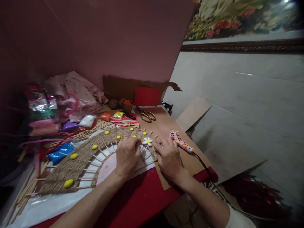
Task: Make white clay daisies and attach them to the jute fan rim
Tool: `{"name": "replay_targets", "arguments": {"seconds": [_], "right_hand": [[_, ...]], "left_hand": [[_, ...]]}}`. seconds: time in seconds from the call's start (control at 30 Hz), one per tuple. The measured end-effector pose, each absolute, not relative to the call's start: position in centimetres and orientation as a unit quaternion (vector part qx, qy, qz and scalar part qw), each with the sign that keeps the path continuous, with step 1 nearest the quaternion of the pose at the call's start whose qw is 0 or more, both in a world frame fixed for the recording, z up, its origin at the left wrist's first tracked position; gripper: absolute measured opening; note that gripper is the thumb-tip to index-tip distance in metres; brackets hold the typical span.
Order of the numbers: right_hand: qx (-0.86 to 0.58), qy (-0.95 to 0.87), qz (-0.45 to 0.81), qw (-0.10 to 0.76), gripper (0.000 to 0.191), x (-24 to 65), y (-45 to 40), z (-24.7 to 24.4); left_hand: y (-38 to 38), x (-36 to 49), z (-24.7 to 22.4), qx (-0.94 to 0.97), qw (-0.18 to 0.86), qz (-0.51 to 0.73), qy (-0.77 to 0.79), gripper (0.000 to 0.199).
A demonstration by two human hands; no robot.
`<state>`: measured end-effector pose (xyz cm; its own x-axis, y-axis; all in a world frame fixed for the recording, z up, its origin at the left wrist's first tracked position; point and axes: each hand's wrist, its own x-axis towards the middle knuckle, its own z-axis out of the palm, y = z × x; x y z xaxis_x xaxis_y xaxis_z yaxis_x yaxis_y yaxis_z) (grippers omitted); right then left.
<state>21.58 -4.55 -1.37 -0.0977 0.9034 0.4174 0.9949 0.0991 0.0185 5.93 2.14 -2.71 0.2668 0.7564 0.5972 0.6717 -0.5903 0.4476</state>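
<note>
A fan-shaped piece of twine [85, 155] woven over wooden sticks lies on white paper [54, 202]. Yellow clay dots [74, 156] sit along its band, and near its right end is a white-petalled clay flower [147, 141] with a yellow centre. My left hand [128, 155] is over the band just left of the flower, fingers curled together; whatever they pinch, if anything, is hidden. Stretched out on the right, my right hand [169, 156] has its index fingertip at the flower's right edge, touching the band. Its other fingers partly overlap from this angle.
Right of my hands, a flower-patterned glue gun [181, 142] with a black cord rests on brown board [163, 120]. Scissors [147, 116], clay packets [87, 120] and loose sticks [23, 196] lie behind and left. The red table [133, 196] ends at the front.
</note>
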Motion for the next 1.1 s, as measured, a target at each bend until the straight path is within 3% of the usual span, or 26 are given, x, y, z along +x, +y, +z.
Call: {"name": "replay_targets", "arguments": {"seconds": [0.37,0.83,1.1], "right_hand": [[-0.649,-0.734,-0.158,0.124,0.022,21.2,-4.3,-1.9],[-0.645,-0.736,-0.173,0.113,0.03,20.7,-4.3,-2.0],[-0.658,-0.715,-0.163,0.169,0.039,21.8,-4.9,-0.8]], "left_hand": [[2.1,5.9,-2.7,0.794,0.063,0.401,0.453,0.014],[2.2,5.9,-2.8,0.793,0.061,0.402,0.453,0.015],[2.1,5.9,-2.6,0.788,0.062,0.402,0.462,0.015]]}}
